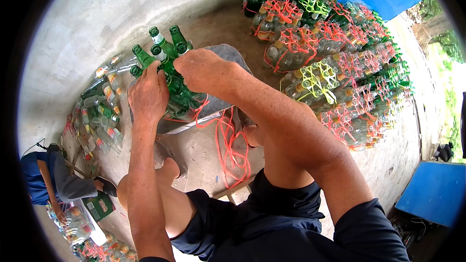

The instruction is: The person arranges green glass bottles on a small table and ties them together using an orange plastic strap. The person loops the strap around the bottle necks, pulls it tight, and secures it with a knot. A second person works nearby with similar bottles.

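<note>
A cluster of green glass bottles stands upright on a dark grey slab in front of my knees. My left hand is closed at the cluster's near left side, its fingertips pressed in against the bottle necks. Curled into a fist, my right hand is at the necks on the right side. What either hand pinches is hidden behind the fingers. Red plastic twine comes out from the lower part of the cluster, passes over the slab's edge and hangs in loops to the floor.
Many bottle bundles tied with red and yellow-green twine fill the right side. Loose bottles lie along the wall at left. Another person sits at far left, a hand near clear bottles. Blue panels stand at right.
</note>
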A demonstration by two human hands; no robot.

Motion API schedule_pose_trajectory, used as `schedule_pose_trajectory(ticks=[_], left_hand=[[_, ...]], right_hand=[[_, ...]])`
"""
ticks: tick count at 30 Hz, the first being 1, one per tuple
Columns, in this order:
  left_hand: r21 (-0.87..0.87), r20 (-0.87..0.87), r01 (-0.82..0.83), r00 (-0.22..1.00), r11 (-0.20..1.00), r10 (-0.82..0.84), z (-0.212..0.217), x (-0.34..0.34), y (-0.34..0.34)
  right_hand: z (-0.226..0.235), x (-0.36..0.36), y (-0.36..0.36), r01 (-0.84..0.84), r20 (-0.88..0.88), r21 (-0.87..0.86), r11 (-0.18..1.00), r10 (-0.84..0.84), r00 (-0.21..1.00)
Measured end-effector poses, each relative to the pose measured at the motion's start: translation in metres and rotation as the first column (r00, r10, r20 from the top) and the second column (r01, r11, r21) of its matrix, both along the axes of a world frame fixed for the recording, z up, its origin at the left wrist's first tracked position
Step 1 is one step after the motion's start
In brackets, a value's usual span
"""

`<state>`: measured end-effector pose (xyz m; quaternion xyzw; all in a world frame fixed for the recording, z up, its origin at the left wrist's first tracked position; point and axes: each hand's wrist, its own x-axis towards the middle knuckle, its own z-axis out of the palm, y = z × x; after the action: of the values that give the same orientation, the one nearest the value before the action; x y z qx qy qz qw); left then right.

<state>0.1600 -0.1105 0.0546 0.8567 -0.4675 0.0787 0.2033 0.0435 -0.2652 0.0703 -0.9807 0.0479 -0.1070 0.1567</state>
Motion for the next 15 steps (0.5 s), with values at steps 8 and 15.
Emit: schedule_pose_trajectory(ticks=[8, 15], left_hand=[[0.002, -0.014, -0.001, 1.000, 1.000, 0.001, 0.0006, -0.0012, 0.0004], [0.002, 0.003, -0.003, 1.000, 1.000, 0.003, -0.0009, -0.0006, 0.0000]], right_hand=[[-0.0010, 0.0010, 0.0001, 0.001, -0.016, -0.012, 1.000, -0.001, 1.000], [-0.0004, 0.0003, -0.0003, -0.004, -0.015, -0.004, 1.000, 0.004, 1.000]])
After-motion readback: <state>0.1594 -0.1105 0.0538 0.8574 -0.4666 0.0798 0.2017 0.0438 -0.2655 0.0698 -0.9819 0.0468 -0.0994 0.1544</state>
